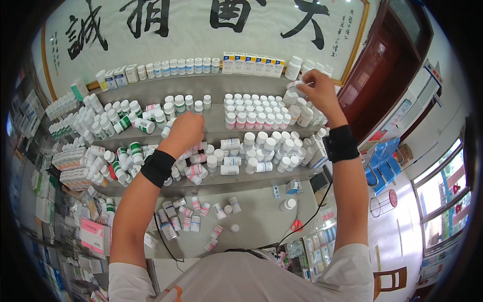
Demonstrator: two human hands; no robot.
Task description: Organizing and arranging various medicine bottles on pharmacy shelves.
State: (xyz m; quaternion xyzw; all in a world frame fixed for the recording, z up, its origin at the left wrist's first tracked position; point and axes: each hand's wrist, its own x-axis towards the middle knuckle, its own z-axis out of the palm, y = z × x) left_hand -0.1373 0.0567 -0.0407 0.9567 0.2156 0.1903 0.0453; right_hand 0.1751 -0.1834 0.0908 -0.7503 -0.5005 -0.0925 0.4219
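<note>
Held up at the right end of the shelves, a white pill bottle (293, 86) is pinched between the thumb and fingers of my right hand (320, 90). Larger white bottles (305, 117) stand just below it. My left hand (185, 130) is over the left-middle shelf, back of the hand towards me. Its fingertips are hidden, so whether it grasps anything does not show. Close to its thumb side is a tilted white bottle (166, 129). Beyond it stand green-labelled bottles (180, 102). Neat rows of pink-labelled bottles (250, 120) fill the middle shelf between my hands.
Jumbled bottles crowd the lower shelf (241, 177). On the counter (256, 238) are loose bottles (186, 223), red-handled scissors (297, 225) and a black cable (320, 205). White-and-yellow boxes (250, 65) line the top shelf. Blue chairs (383, 160) stand off to the right.
</note>
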